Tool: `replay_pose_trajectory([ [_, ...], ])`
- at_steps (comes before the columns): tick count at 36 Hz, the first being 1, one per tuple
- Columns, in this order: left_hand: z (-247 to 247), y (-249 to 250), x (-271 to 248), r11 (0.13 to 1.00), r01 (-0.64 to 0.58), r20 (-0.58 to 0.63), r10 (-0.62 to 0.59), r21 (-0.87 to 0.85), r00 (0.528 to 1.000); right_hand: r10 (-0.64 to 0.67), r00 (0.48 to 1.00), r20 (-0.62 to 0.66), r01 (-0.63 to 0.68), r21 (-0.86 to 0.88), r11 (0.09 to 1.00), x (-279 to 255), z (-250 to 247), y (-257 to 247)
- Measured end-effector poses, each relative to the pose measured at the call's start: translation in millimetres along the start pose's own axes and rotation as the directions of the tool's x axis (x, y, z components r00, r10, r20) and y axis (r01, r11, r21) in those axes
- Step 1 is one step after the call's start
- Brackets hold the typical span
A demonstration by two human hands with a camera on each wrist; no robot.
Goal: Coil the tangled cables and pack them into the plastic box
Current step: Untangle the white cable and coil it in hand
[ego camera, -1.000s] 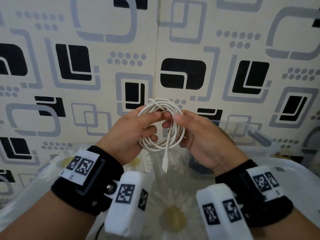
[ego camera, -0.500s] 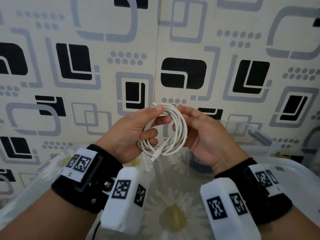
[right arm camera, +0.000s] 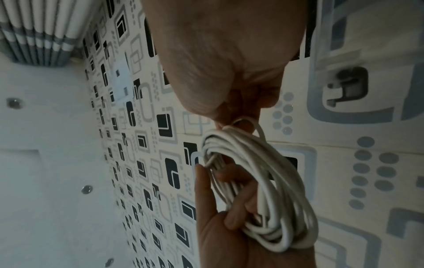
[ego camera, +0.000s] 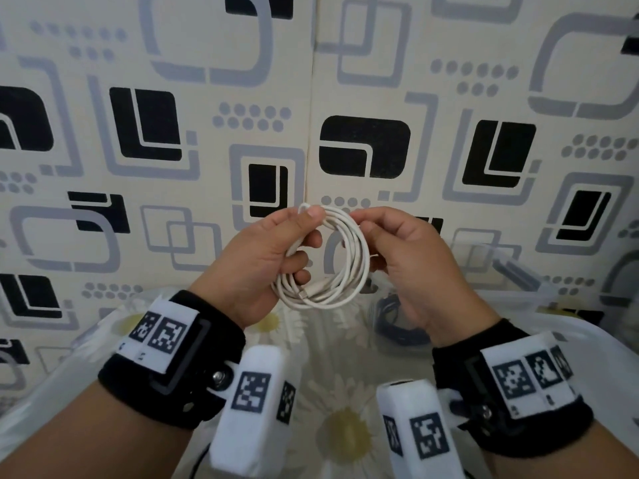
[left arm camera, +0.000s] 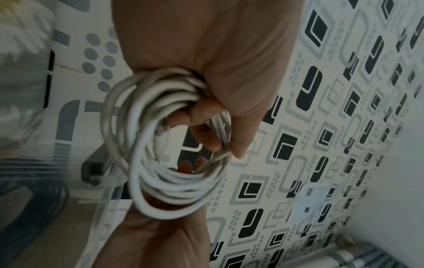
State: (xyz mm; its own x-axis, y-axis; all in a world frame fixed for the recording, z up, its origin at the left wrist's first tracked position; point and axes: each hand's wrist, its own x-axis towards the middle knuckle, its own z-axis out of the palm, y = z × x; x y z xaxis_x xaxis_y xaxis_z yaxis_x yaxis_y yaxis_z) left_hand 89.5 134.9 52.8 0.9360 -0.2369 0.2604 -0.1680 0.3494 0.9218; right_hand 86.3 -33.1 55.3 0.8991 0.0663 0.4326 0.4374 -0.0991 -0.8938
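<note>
We hold one white cable (ego camera: 328,261), wound in a round multi-loop coil w/ a plug end tucked at the bottom, up in front of the patterned wall, above the clear plastic box (ego camera: 511,271). Left hand (ego camera: 256,261) fingers curl thru the coil, thumb pinching its top; right hand (ego camera: 411,257) pinches the top-right strands. Only the head view shows a 2nd, dark cable (ego camera: 397,326) lying in the box.
</note>
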Motion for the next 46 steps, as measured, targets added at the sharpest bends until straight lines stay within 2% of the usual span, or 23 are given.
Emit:
replay_pose_trajectory([
  [3,-1.6,1.5,0.5,0.998,-0.021,-0.002,0.021,-0.059,1.000,0.072,0.995,0.071,-0.075,0.040,0.996,-2.0,-1.7,-2.4],
  [8,-3.3,2.4,2.0,0.995,-0.046,-0.070,0.040,-0.086,0.997,0.087,0.971,0.223,-0.077,-0.053,0.996,-3.7,-1.2,-2.2],
  [15,-4.7,-1.0,3.9,0.996,-0.067,-0.092,0.061,-0.064,0.994,0.079,0.996,0.052,-0.080,0.026,0.996,0.4,0.6,2.8],
  [21,-9.9,-3.5,4.2,1.000,0.011,-0.121,-0.007,0.029,0.993,0.064,0.995,-0.072,-0.059,0.060,0.996,3.2,-3.2,3.6],
  [26,-11.3,-3.2,3.7,0.995,0.060,-0.078,-0.054,0.083,0.995,0.033,0.989,-0.143,-0.028,0.037,0.999,5.8,-5.9,6.4],
  [37,-11.4,-10.0,6.5,0.995,0.012,-0.134,0.001,0.095,0.991,0.052,0.989,-0.135,-0.055,-0.019,0.998,9.7,-11.8,8.3],
  [42,-6.3,-12.1,7.3,0.996,-0.009,-0.152,0.022,0.087,0.988,0.057,0.980,-0.189,-0.061,-0.018,0.998,11.4,-16.4,4.0],
  [46,-1.1,-12.3,7.3,0.997,-0.004,-0.166,0.017,0.074,0.986,0.030,0.980,-0.197,-0.055,-0.120,0.991,14.0,-24.1,-1.4],
])
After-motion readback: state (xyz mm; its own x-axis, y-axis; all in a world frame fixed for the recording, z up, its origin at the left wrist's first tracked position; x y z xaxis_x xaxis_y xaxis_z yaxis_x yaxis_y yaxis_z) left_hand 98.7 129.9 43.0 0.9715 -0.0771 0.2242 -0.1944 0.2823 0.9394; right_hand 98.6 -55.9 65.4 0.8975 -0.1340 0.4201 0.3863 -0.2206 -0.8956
